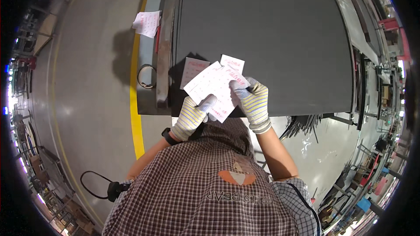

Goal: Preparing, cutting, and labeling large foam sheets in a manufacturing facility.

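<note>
Both my hands wear striped, grey-palmed work gloves and are raised at the near edge of a dark flat surface. In my left hand a white paper slip is pinched by its lower edge, thumb on top. My right hand grips a second printed paper slip by its right side, and the two slips overlap. Behind them, a printed slip shows on the left. Another small slip peeks out at the top; whether it is held or lies on the surface I cannot tell.
The dark belt-like surface stretches away ahead of me, with a metal rail along its left side. Outside that rail are crumpled papers and a roll of tape. Thin black strips hang below the right front edge.
</note>
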